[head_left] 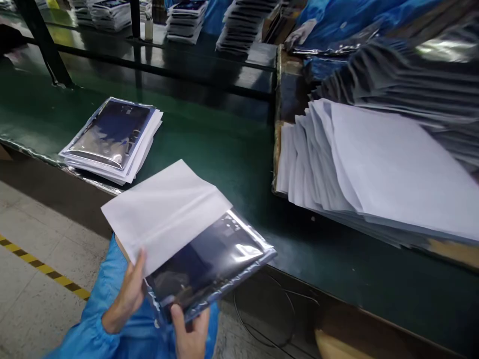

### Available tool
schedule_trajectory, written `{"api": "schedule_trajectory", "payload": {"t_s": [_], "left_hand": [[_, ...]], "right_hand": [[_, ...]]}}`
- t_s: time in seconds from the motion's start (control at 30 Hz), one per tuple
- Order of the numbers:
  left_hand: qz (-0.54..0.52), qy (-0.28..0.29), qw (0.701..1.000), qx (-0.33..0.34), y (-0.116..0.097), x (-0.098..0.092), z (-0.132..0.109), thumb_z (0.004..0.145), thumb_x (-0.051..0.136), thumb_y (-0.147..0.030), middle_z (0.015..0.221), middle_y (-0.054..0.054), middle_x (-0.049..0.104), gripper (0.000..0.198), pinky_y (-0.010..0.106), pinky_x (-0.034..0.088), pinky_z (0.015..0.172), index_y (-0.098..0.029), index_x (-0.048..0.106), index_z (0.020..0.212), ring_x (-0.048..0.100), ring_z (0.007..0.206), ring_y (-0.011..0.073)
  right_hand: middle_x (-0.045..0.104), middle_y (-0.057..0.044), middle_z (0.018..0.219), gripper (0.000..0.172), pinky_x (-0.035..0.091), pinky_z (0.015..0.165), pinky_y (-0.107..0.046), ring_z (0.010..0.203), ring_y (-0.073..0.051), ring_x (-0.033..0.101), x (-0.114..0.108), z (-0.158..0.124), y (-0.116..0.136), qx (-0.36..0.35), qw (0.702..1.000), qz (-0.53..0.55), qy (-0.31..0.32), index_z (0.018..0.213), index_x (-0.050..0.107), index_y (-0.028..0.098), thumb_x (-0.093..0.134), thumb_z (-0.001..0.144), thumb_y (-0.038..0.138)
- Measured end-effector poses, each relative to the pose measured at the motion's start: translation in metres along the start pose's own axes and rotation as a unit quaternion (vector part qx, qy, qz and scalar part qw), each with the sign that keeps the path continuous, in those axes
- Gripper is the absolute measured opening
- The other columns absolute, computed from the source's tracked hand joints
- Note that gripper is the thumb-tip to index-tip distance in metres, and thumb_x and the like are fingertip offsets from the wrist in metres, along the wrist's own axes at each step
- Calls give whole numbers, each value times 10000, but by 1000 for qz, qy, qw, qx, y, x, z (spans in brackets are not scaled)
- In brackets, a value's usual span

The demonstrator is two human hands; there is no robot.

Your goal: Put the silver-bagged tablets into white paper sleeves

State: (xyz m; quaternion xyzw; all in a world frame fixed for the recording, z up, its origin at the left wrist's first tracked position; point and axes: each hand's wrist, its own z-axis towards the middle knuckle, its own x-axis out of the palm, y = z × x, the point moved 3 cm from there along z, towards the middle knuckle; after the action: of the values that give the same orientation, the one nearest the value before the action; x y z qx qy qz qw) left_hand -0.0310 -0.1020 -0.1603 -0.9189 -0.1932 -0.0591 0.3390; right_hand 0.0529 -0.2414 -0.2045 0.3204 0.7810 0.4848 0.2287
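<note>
While the near edge of a dark flat item in clear wrap (213, 254) is gripped by the right hand (192, 333), thumb on top, a white sleeve (168, 209) is pinched at its lower edge by the left hand (129, 291). The wrapped item is held above the blue-clad lap (140, 326), beside the green table (224, 149), and is partly covered by the sleeve; whether it is inserted cannot be told. On the table's left, a stack of wrapped items and sleeves (114, 139) is set; on the right, a fanned pile of white sleeves (404, 164) is laid. Farther off, beyond a dark rail (168, 73), more stacks (243, 25) and a co-worker's gloved hand (301, 34) are seen.
</note>
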Motion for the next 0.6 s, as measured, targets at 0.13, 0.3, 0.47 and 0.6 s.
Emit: {"api": "schedule_trajectory", "payload": {"t_s": [0.13,0.3,0.47,0.6], "left_hand": [[94,-37,995,1,-38,-52,22,864,567,-215,1041,109,728,359,328,500,934,-116,561,1209,647,1044,224],[216,26,974,-59,-52,-127,48,720,730,-315,1024,118,730,424,341,511,901,-128,644,1090,655,1016,277],[293,52,947,-119,-47,-166,60,569,832,-277,1020,115,731,514,377,503,896,-152,676,1043,662,993,298],[208,-7,976,-64,-53,-174,74,513,852,-155,880,122,754,686,421,536,811,-142,626,1161,710,814,312]], "right_hand": [[747,-96,850,405,519,834,-382,872,-288,677,-49,26,-15,39,989,-83,121,826,725,187,717,642,547],[712,-98,1077,512,498,878,-409,994,-257,654,-60,79,-3,91,987,123,41,1085,652,214,576,762,604],[738,-112,980,473,504,817,-368,903,-250,670,0,91,1,90,984,127,82,994,691,150,716,675,500],[755,-79,807,419,520,736,-348,764,-231,686,19,80,-8,115,982,125,82,899,687,139,755,635,456]]}}
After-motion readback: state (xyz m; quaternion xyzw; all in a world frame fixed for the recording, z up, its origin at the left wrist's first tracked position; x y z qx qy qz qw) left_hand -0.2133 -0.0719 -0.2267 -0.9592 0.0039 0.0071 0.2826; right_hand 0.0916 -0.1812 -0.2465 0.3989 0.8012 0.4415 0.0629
